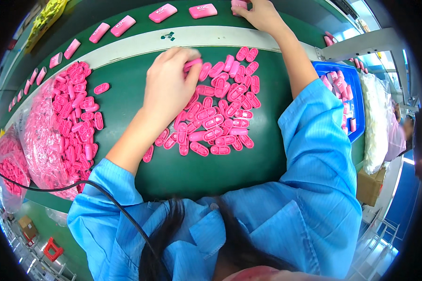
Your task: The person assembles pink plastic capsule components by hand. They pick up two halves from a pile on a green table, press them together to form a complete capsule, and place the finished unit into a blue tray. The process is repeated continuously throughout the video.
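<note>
Sorting pink oval parts on a green bench.

I saw my left hand (169, 84) pinching one pink part (192, 62) at the far edge of the centre pile (220, 112); my right hand (259, 14) closed on a pink case (239, 4) at the far belt (140, 42). Lifting singly seemed best. Bagged parts (47, 136) lay left, a blue tray (356, 93) right.

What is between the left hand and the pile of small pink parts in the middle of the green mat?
Nothing visible. The left hand lies directly on the upper edge of the pink parts pile, and its fingers already pinch one pink part. The right hand is away, at the conveyor.
</note>
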Motion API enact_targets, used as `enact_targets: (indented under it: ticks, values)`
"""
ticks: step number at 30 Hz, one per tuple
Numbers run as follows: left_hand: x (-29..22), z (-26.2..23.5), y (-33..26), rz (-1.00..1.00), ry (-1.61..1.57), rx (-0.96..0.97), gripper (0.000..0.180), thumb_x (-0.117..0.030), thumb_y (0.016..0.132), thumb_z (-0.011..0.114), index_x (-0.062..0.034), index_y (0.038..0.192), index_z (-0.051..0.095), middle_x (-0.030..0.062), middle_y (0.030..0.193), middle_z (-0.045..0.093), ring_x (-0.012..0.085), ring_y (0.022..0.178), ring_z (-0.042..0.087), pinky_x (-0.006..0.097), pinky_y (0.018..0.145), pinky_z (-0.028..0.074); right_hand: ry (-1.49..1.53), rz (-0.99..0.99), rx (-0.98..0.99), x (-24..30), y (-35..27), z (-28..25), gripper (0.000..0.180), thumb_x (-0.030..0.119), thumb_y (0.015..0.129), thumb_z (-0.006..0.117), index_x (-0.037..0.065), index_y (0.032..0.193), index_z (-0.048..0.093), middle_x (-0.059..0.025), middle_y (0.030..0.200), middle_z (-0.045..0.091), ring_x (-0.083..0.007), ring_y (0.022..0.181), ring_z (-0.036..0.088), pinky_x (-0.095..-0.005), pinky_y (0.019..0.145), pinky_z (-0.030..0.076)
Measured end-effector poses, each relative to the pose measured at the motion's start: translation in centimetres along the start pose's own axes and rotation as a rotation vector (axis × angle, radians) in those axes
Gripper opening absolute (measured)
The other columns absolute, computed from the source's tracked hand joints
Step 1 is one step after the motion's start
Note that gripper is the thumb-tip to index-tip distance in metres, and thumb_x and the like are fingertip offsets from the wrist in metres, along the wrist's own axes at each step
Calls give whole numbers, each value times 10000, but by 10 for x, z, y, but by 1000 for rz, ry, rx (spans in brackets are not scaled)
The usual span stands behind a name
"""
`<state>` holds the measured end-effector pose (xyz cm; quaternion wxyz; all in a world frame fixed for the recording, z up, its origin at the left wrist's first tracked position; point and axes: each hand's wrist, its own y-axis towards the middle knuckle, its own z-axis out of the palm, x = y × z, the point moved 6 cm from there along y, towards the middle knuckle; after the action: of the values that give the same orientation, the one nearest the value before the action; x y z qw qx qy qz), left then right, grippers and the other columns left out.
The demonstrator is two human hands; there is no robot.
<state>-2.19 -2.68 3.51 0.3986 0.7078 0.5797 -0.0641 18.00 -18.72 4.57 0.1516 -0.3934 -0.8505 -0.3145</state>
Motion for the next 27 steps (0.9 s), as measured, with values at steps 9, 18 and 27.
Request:
enact_targets:
  ticks: [9,18,27]
  values:
    - [7,31,68,-161,-437,71,341,-175,916,624,-83,1243,593,77,900,695,124,774,649,260,665,508,795,444,131,-24,-31,2,299,142,879,682,-14,1110,574,-100,964,677,-121,784,654,-236,698,539]
    - [33,27,54,-539,-1076,296,380,-154,967,545,-11,1310,466,188,1151,644,227,1024,661,296,920,529,832,407,270,5,-59,17,308,213,897,679,7,1112,600,-75,980,679,-95,805,647,-219,757,532]
    - [52,45,57,-454,-1095,87,364,-104,900,644,49,1224,578,119,1064,676,142,942,651,251,859,530,1017,412,216,35,-58,26,215,39,878,664,-2,1071,578,-92,1020,680,-129,884,647,-259,779,542]
